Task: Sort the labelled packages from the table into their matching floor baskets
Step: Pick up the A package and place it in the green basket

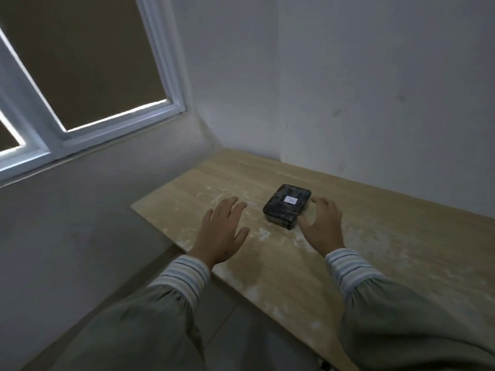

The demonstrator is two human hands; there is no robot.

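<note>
A dark, glossy rectangular package point(286, 206) lies flat on the wooden table point(388, 245). It carries a small white label with the letter A on top. My right hand point(321, 226) is spread at the package's right near corner, fingers curved beside it, holding nothing. My left hand point(222, 231) hovers open over the table's left part, a hand's width left of the package. No floor basket is in view.
The table stands in a corner, with white walls behind and to the left. A window point(88, 76) sits high on the left wall. The table's left edge drops to a tiled floor point(241, 330) below my sleeves.
</note>
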